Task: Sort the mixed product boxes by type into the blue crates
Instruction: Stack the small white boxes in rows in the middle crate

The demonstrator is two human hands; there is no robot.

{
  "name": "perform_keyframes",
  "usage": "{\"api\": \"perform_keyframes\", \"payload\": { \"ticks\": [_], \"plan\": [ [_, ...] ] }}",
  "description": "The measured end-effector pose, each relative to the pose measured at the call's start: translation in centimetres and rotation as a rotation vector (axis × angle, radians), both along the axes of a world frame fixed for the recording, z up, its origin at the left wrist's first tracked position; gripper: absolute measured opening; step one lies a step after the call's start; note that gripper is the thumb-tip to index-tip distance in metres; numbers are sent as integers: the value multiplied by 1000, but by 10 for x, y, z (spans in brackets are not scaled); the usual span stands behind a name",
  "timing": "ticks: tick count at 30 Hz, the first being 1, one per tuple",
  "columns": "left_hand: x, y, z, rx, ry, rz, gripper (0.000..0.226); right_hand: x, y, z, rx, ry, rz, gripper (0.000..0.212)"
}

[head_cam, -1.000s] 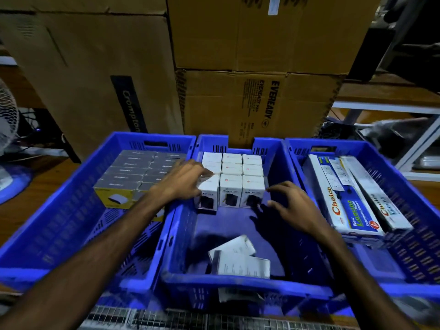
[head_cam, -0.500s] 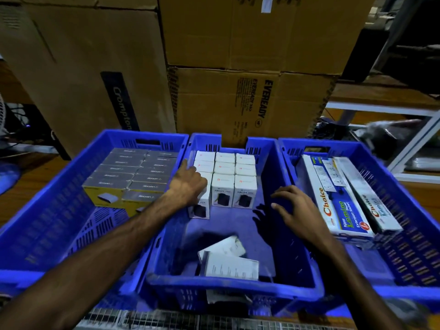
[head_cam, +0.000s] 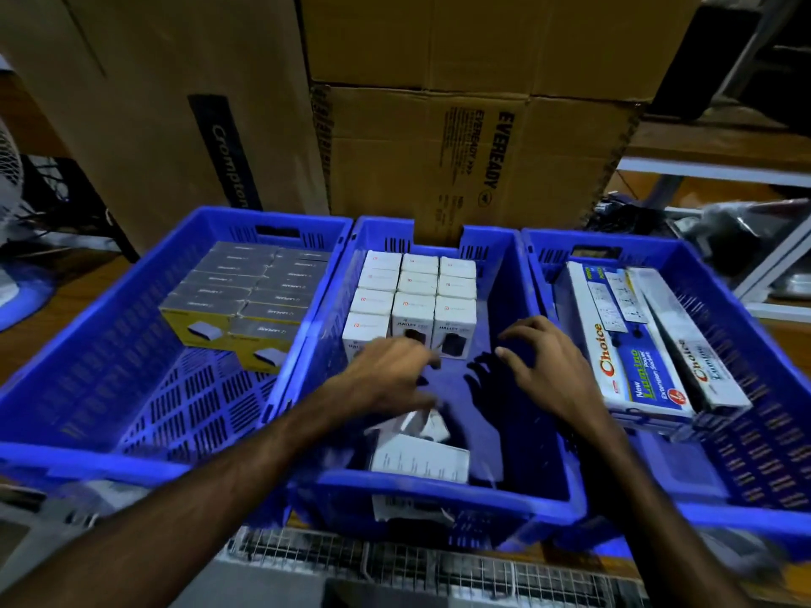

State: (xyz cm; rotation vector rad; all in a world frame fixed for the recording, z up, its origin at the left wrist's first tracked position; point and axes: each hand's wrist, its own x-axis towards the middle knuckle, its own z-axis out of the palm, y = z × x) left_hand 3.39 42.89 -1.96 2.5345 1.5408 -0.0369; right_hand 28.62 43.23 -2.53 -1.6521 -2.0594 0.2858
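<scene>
Three blue crates stand side by side. The left crate holds rows of grey-topped yellow boxes. The middle crate holds upright small white boxes at its far end and loose white boxes lying flat near its front wall. The right crate holds long Choice extension-socket boxes. My left hand hovers low over the middle crate just in front of the white rows, fingers apart, holding nothing. My right hand is spread beside it, also holding nothing.
Large cardboard cartons are stacked directly behind the crates. A white fan stands at the far left. A white metal frame is at the right. A wire mesh surface lies below the crates' front edge.
My left hand has drawn back from the front-left white box toward the crate's middle floor. My right hand stays spread over the middle crate. The camera has tilted slightly.
</scene>
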Motion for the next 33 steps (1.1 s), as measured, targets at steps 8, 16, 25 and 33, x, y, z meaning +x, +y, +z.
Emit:
{"api": "perform_keyframes", "payload": {
  "ticks": [8, 16, 25, 33],
  "plan": [
    [48, 9, -21, -413, 334, 34, 68, -1, -1, 1, 4, 18, 11, 23],
    [15, 24, -22, -409, -22, 95, 44, 0, -5, 7, -14, 36, 7, 26],
    [-44, 25, 0, -511, -931, 202, 59, -7, -10, 8, -5, -37, 71, 50],
    [-53, 19, 3, -575, -1277, 111, 68, -40, -24, 12, -131, 284, 266, 92]
  ]
}}
